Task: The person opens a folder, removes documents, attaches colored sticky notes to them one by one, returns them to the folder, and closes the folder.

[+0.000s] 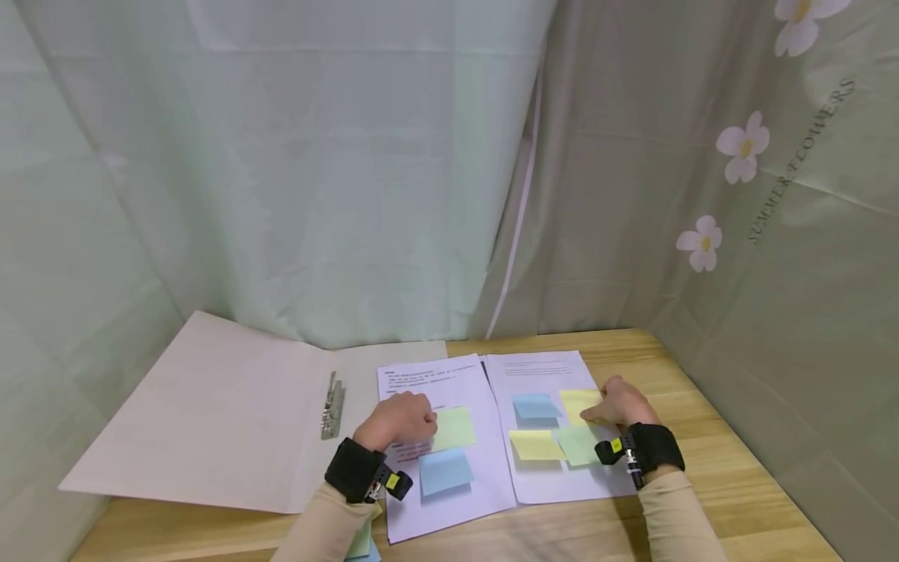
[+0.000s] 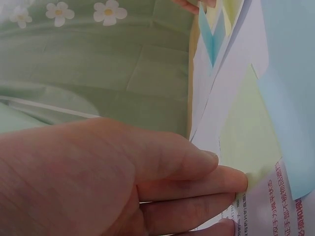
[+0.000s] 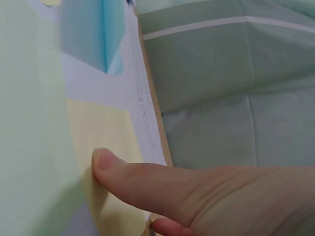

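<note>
Two printed sheets lie side by side: a left sheet (image 1: 485, 496) and a right sheet (image 1: 541, 488). On the left one are a green sticky note (image 1: 458, 428) and a blue sticky note (image 1: 445, 470). My left hand (image 1: 399, 419) lies at the green note's left edge, thumb against the index finger (image 2: 231, 178). The right sheet bears a blue note (image 1: 535, 406), a lower yellow note (image 1: 536, 445), a green note (image 1: 574, 445) and an upper yellow note (image 1: 574, 401). My right hand (image 1: 627, 404) rests its thumb on that upper yellow note; its other fingers are mostly hidden.
At the left lies an opened white binder (image 1: 218, 421) with a metal lever clip (image 1: 333, 406). Loose sticky notes (image 1: 361, 542) sit by the front edge, partly behind the left forearm. Curtains (image 1: 351, 179) enclose the wooden table (image 1: 730, 468) at the back and sides.
</note>
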